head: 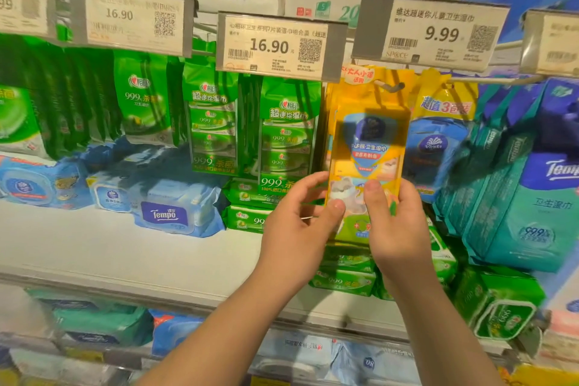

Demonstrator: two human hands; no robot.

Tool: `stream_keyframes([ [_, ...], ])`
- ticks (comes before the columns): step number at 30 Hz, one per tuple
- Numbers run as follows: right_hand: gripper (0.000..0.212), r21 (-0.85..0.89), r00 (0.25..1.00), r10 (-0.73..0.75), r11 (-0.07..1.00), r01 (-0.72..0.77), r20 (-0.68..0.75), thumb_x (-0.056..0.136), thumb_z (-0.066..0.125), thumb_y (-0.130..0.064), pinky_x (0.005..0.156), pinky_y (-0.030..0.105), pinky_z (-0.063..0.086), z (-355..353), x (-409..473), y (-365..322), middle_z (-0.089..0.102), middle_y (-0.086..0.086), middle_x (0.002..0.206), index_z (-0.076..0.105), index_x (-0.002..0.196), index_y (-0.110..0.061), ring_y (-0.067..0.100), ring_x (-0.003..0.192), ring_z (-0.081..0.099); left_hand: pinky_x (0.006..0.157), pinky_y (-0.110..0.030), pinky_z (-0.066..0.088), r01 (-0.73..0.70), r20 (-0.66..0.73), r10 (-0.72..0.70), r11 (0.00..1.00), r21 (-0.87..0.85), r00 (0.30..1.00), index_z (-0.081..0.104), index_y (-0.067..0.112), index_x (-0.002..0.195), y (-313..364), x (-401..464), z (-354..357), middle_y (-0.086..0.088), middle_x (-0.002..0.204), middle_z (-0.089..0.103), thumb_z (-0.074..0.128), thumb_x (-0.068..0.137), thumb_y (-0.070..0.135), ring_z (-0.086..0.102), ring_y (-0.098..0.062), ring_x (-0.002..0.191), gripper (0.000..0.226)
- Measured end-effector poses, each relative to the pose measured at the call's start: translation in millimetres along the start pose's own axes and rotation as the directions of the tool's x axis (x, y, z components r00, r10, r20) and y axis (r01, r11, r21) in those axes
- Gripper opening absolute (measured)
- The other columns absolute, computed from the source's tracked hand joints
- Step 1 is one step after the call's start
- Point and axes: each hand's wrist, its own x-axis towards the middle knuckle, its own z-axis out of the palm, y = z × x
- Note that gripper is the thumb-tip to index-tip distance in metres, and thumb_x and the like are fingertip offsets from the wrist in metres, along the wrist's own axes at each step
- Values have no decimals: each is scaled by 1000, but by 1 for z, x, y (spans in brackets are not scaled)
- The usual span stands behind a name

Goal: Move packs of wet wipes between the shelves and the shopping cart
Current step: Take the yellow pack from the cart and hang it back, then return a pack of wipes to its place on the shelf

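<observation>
Both hands hold one yellow pack of wet wipes point(369, 147) upright in front of the hanging display. The left hand point(297, 226) grips the pack's lower left edge, thumb across the front and fingers point(308, 186) curled behind it. The right hand point(396, 229) grips the lower right part, thumb pressed on the front face. The pack's top sits at the level of a metal hook point(388, 86), just below the 9.99 price tag point(432, 31); whether the pack hangs on the hook cannot be told. More yellow packs point(445, 97) hang directly behind and to the right of it.

To the left, green packs point(288, 128) hang under the 16.90 price tag point(279, 45), with further green packs along the same row. Low green packs point(247, 207) lie stacked on the white shelf point(125, 247) behind the left hand. A blue Tempo pack point(175, 207) lies on the shelf further left. Teal packs point(517, 204) stand at the right. The shopping cart is out of view. The picture is blurred at the edges.
</observation>
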Motion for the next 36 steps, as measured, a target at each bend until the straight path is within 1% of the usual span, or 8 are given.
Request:
stream_keyframes([
  [4,15,-38,997,67,997,-68,-25,100,56,-43,73,19,46,8,22,4,70,-15,100,60,109,-31,-9,85,64,99,-36,55,15,23,-18,991,131,1000,54,42,145,3,6,3,23,122,70,65,89,46,67,0,105,57],
  [8,28,-105,994,101,989,-106,-49,101,53,-48,79,31,44,17,38,11,63,-13,96,56,109,-21,-4,86,59,103,-20,38,46,106,-69,976,212,992,35,43,157,10,11,4,35,142,44,54,97,46,51,8,128,62],
  [14,25,-134,988,145,980,-150,-44,102,53,-44,71,31,41,22,42,15,59,-12,93,51,110,-21,-2,83,56,112,-27,35,131,152,-170,962,240,974,24,40,161,12,18,6,8,159,45,56,98,41,45,-9,142,71],
  [19,22,-210,989,145,968,-141,5,103,53,-42,66,25,41,15,36,18,62,-12,89,55,106,-21,-1,79,57,116,-26,30,165,161,-188,976,145,969,24,38,161,13,15,8,28,148,37,58,90,49,38,5,139,79],
  [26,20,-255,984,171,955,-151,58,102,55,-42,82,27,49,5,21,22,67,-12,91,64,106,-24,0,85,63,124,-38,27,228,101,-251,954,195,963,24,35,162,15,4,0,15,162,37,53,85,62,37,-5,147,87],
  [29,56,-309,963,268,920,-242,43,99,58,-43,114,37,39,3,11,21,65,3,132,50,144,-10,15,125,59,123,-34,28,226,94,-254,944,239,963,28,31,162,14,-5,-9,10,163,38,56,101,49,38,-6,147,69],
  [31,68,-452,955,292,859,-241,46,99,56,-48,120,42,32,1,5,16,47,7,155,40,153,-11,21,142,46,123,-36,28,217,85,-250,935,281,965,33,31,160,14,-12,-16,11,162,40,56,99,52,39,-7,146,69],
  [36,66,-776,908,320,631,10,271,100,51,-49,120,39,29,6,-17,1,42,10,158,39,153,-11,29,145,38,126,-36,22,185,56,-244,850,493,968,34,33,159,16,-33,-42,12,165,34,55,93,64,30,-8,151,75],
])
